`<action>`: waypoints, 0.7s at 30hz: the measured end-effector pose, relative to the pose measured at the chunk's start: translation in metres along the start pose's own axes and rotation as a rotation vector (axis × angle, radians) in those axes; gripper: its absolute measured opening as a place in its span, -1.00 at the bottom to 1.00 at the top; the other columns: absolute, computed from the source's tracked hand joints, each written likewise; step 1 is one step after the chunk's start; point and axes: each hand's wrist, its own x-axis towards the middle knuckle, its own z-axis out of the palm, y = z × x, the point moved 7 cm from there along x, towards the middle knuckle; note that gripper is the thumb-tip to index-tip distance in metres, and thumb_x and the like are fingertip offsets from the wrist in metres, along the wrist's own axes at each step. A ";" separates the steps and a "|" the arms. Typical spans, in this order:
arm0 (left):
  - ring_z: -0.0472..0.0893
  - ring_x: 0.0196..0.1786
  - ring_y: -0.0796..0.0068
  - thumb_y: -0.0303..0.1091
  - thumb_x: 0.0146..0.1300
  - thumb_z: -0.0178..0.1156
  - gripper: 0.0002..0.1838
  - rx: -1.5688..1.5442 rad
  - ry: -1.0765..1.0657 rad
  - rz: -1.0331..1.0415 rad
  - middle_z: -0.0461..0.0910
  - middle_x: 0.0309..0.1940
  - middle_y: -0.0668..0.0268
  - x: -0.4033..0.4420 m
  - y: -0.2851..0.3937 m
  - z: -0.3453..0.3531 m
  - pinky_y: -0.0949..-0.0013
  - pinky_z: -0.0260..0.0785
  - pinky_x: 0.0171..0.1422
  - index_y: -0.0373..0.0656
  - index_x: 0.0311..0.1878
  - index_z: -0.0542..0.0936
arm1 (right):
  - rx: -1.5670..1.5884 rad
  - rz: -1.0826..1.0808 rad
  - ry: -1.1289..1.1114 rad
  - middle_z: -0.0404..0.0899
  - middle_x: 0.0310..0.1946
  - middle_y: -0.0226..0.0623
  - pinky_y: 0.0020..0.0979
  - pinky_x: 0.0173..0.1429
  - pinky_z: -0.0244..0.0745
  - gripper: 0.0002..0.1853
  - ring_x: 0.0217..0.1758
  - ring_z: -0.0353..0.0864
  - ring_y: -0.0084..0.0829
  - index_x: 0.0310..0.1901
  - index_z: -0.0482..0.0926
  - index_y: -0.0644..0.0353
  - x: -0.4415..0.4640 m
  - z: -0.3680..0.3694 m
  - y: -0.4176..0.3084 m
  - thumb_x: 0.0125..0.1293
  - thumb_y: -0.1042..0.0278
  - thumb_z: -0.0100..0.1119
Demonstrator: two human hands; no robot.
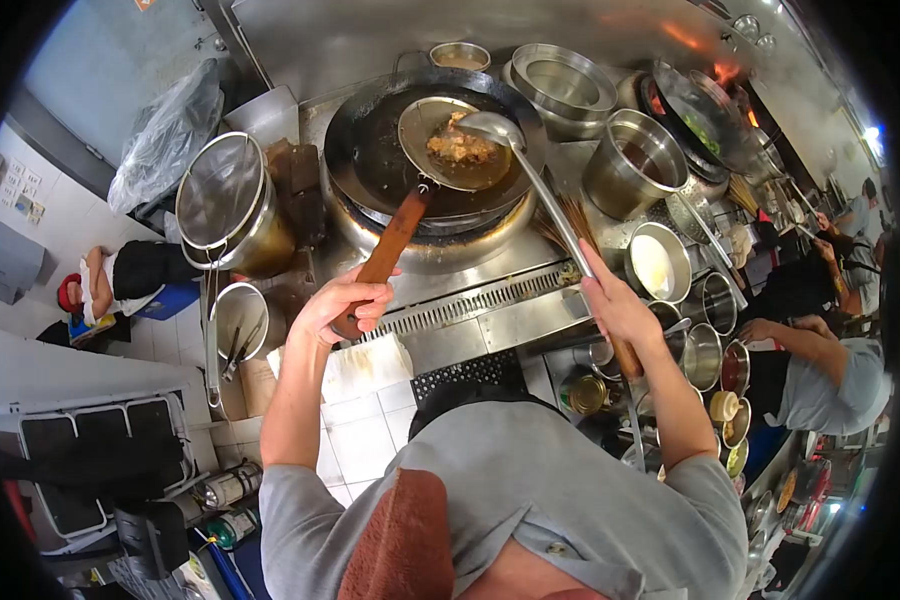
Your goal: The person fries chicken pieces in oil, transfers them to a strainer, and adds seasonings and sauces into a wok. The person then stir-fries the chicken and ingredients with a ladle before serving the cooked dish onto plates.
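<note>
- Left grip (350, 302), closed round the strainer (417, 122): tilting could spill food (462, 147) into the wok (355, 150) ahead.
- Right grip (610, 300), wrapped round the ladle (543, 190): pressing could scatter food.

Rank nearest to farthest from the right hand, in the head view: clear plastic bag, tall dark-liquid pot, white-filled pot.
1. White-filled pot: just right of the right hand.
2. Tall dark-liquid pot: right of the wok.
3. Clear plastic bag: far left.

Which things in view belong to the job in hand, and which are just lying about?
In use:
- strainer, in left hand
- ladle, in right hand
- browned food
- wok

Seemingly just lying about:
- plastic bag
- mesh sieve
- small pot holding utensils
</note>
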 end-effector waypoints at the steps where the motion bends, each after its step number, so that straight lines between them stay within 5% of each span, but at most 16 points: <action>1: 0.23 -0.62 0.77 -0.50 0.26 0.08 -0.51 -0.012 0.006 0.002 0.26 -0.50 0.42 0.000 -0.003 0.001 0.63 0.11 -0.64 -0.32 0.25 0.27 | 0.040 0.003 0.000 0.33 -0.74 -0.31 -0.36 -0.60 0.37 -0.40 -0.78 0.35 -0.47 0.49 -0.08 -0.13 0.001 -0.002 0.003 0.48 0.26 -0.19; 5: 0.23 -0.61 0.77 -0.50 0.26 0.07 -0.52 -0.020 0.023 0.032 0.25 -0.50 0.42 -0.001 -0.003 0.004 0.64 0.10 -0.64 -0.35 0.24 0.26 | 0.027 0.017 -0.036 0.32 -0.72 -0.36 -0.41 -0.64 0.33 -0.39 -0.77 0.31 -0.51 0.49 -0.06 -0.12 0.004 -0.004 0.007 0.47 0.29 -0.17; 13: 0.22 -0.62 0.80 -0.46 0.30 0.12 -0.46 -0.336 -0.086 0.121 0.27 -0.44 0.43 -0.006 -0.032 0.012 0.67 0.09 -0.71 -0.38 0.29 0.21 | 0.646 -0.144 0.061 0.34 -0.60 -0.46 -0.54 -0.75 0.21 -0.21 -0.78 0.24 -0.64 0.45 -0.02 0.20 -0.001 -0.009 -0.014 0.26 0.41 0.19; 21: 0.22 -0.59 0.77 -0.46 0.36 0.05 -0.56 -0.402 -0.017 0.166 0.26 -0.45 0.44 0.005 -0.034 0.036 0.62 0.09 -0.61 -0.31 0.27 0.27 | 0.884 -0.170 0.140 0.35 -0.60 -0.41 -0.54 -0.77 0.26 -0.23 -0.80 0.28 -0.62 0.43 -0.01 0.25 -0.035 0.020 -0.042 0.24 0.49 0.16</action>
